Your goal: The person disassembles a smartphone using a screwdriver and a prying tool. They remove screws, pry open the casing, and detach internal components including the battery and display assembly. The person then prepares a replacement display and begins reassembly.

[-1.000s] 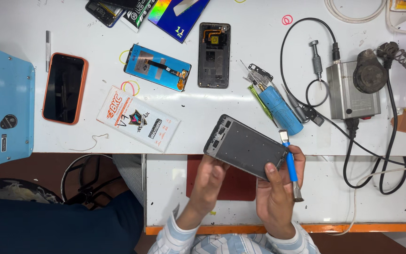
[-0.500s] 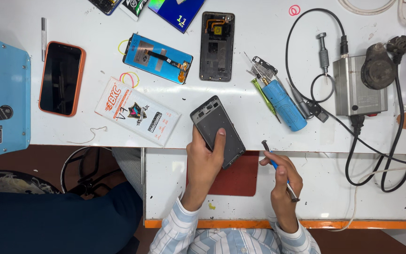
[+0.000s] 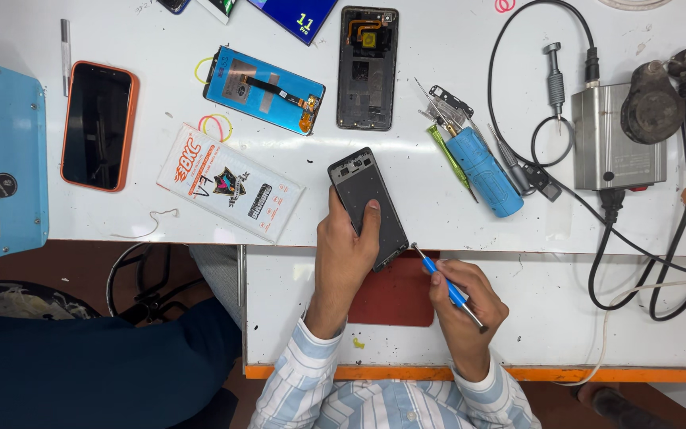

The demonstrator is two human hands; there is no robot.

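Holding a dark phone frame (image 3: 368,205) flat against the front edge of the white workbench (image 3: 160,230), the left hand (image 3: 344,258) wraps around its lower part, with the thumb pressed on its face and the fingers curled underneath. The frame lies tilted, its top end pointing up and to the left, its bottom corner hanging just over the bench edge. The right hand (image 3: 464,306) grips a blue-handled screwdriver (image 3: 448,287) between thumb and fingers like a pen; its metal tip sits at the frame's lower right corner.

Just beyond the frame lie a blue cylinder (image 3: 486,171) with tweezers and a green tool beside it. Further left are a printed white packet (image 3: 229,182), a phone in an orange case (image 3: 98,125) and a blue screen panel (image 3: 264,90). A black phone back (image 3: 368,67) lies near the top, and a grey metal box (image 3: 617,137) with black cables stands on the right.
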